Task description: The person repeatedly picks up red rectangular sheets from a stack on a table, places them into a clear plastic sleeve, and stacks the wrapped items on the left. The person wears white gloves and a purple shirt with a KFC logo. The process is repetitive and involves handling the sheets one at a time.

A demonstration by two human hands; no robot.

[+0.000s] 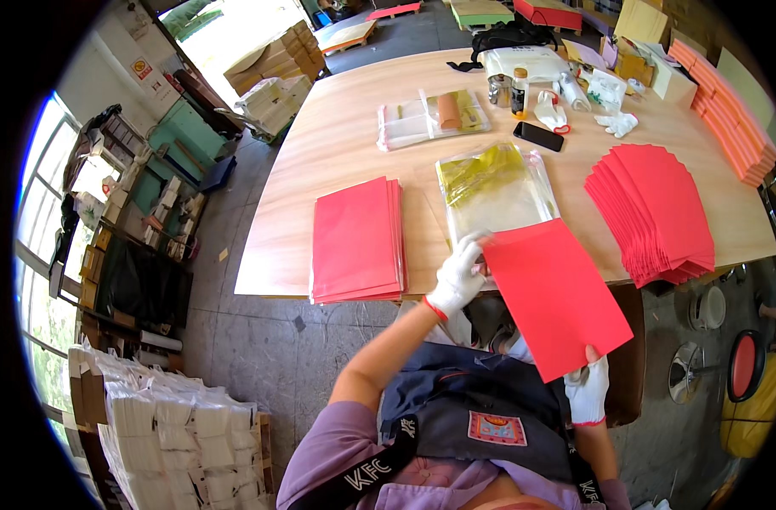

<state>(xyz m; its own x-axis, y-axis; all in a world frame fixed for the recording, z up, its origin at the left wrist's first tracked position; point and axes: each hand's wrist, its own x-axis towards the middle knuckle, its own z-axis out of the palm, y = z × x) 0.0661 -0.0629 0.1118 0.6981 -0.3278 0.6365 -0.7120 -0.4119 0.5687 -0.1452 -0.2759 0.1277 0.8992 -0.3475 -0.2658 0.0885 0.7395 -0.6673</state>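
A stack of red sheets [558, 297], apparently thin card, is held tilted over the table's front edge. My right hand [587, 389], in a white glove with bare thumb tip, grips its lower edge, thumb on top and fingers hidden beneath. At its upper left corner, my gloved left hand [458, 276] is closed on the edge, slightly blurred. Just behind lies a pile of clear plastic bags [490, 191] with a yellowish part. To the left rests a neat stack of red sheets in clear wrapping [358, 238]. Fanned red sheets [656, 212] lie on the right.
The wooden table [277, 178] also bears another plastic bag pile [413, 127] with a brown block, a black phone [538, 136], a bottle [520, 93], a jar and white gloves [616, 124]. Orange-pink stacks [728, 119] stand far right. A stool [685, 374] stands right of me.
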